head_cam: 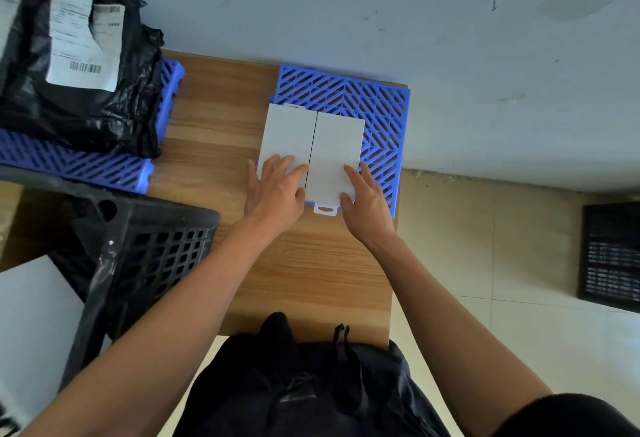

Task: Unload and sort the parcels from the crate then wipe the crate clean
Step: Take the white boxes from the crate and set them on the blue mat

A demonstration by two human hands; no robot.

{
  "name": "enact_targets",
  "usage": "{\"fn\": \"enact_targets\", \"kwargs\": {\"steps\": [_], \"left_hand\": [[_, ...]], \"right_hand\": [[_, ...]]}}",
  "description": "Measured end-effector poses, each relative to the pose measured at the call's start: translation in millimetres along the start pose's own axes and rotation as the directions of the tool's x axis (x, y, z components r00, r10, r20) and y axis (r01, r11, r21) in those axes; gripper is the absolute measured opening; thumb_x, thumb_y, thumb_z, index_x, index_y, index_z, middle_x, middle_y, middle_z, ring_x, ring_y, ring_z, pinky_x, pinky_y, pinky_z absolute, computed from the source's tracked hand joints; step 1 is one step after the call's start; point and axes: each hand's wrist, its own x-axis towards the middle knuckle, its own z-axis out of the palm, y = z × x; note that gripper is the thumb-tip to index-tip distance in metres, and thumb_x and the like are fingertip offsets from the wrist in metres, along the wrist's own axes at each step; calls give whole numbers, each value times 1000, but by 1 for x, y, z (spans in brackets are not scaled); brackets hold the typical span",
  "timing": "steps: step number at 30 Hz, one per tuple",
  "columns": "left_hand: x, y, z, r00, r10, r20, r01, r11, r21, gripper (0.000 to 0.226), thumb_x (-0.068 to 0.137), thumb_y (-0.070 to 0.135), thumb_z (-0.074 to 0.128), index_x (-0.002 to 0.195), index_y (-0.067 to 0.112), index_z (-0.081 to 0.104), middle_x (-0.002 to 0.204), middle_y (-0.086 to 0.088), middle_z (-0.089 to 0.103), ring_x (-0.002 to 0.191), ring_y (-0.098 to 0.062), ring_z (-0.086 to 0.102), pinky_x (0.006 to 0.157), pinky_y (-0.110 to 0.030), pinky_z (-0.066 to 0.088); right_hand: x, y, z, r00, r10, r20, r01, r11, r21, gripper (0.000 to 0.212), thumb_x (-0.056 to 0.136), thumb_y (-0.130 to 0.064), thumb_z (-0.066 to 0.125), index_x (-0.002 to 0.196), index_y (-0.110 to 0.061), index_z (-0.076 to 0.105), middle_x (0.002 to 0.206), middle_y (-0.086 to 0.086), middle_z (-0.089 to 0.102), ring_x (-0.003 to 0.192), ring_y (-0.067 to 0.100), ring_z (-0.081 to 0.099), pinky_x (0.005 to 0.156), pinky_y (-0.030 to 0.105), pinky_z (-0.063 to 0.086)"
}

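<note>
1. We are taking the right-hand blue grid mat point(363, 107) as our landmark: 2 white flat boxes point(311, 145) are lying side by side on its near-left part, edges touching along 1 seam.
2. Our left hand point(273, 190) is resting with fingers spread flat on the left box, and our right hand point(367, 201) is lying with straight fingers against the right box's near-right corner; neither is gripping anything.
3. We are squaring the pair, so we are judging that even, light pressure from both hands is best: pushing on 1 side alone could open the seam or skew a box.
4. The right box's hang tab point(325, 209) is sticking out past the mat's near edge; nudging the boxes further onto the mat would probably keep them steadier.
5. Left of the mat, across bare worktop point(221, 117), the black bagged parcels point(79, 65) are sitting on another blue mat.
6. The black crate point(156, 249), nearer us and left of the mat, is seemingly not wiped yet.
</note>
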Motion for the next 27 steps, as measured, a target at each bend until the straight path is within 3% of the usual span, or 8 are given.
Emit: {"fn": "enact_targets", "kwargs": {"steps": [3,8,14,21,27], "left_hand": [[-10,3,-2,1000,18,-12,-19,999,-32,46,101,24,55,147,25,51,154,-1,45,147,-23,31,122,-59,12],[-31,10,-8,996,84,-19,-85,993,-78,38,102,24,53,140,21,58,141,-2,60,129,-26,53,110,-51,38],[-65,18,-17,991,109,-78,-118,985,-129,37,103,28,55,139,20,60,137,-3,62,122,-26,56,96,-49,51],[-122,27,-28,977,95,-189,-112,990,-80,37,104,32,52,138,21,60,135,-3,63,120,-27,57,93,-45,51],[-207,41,-32,971,93,-218,-98,995,-12,32,103,29,51,130,17,63,131,-4,64,123,-30,56,94,-46,50]], "right_hand": [[-17,-1,1,999,7,-50,-5,999,50,53,103,-16,54,155,-20,43,164,6,35,144,29,41,110,44,43],[-46,-7,-4,987,43,-153,-27,994,107,37,101,-17,57,138,-14,62,140,2,64,129,22,57,101,36,47],[-86,-13,-15,973,-17,-229,22,1000,19,35,101,-17,55,134,-17,65,133,1,68,123,23,61,96,39,52],[-136,-18,-41,959,-205,-194,170,968,-184,38,100,-16,55,137,-18,64,137,3,65,127,26,58,98,41,48],[-191,-6,-48,925,-310,-219,275,945,-175,35,99,-17,56,132,-18,67,127,7,70,118,31,62,92,42,50]]}}
